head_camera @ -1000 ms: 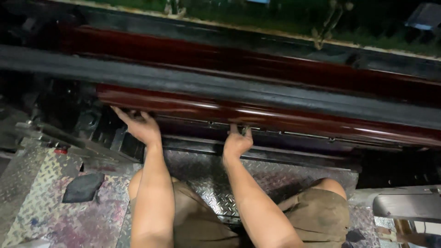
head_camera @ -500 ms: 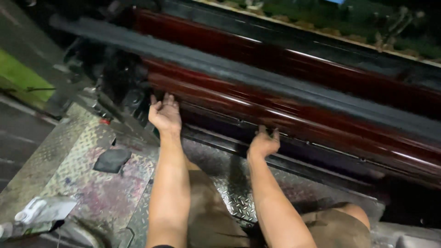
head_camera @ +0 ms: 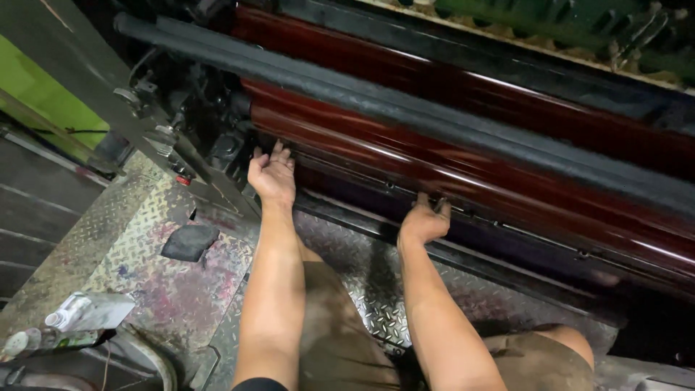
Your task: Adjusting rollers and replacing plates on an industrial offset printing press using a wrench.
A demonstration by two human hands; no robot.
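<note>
left hand: at about 10 o'clock from frame centre, palm turned up, fingers loosely spread and slightly curled, fingertips at the lower edge of the long glossy dark-red cylinder; whether they grip anything cannot be told, the tips running into shadow. right hand: just right of centre toward 3 o'clock, fingers curled together and hooked into the narrow dark metal bar with bolts under the same cylinder; fingertips hidden in the gap. cylinder: runs diagonally from 10 o'clock to 4 o'clock, its right end cut off by the frame. matte black rubber roller: above it, parallel, toward 12 o'clock. second dark-red cylinder: behind the roller, partly hidden. silver diamond-plate steel floor: 8 o'clock, ink-stained. dark flat pad: lying on the plate, near the left forearm. pale crumpled tube-like container: 8 o'clock corner, hard to make out. knees in brown shorts: 6 o'clock, cut off.
</note>
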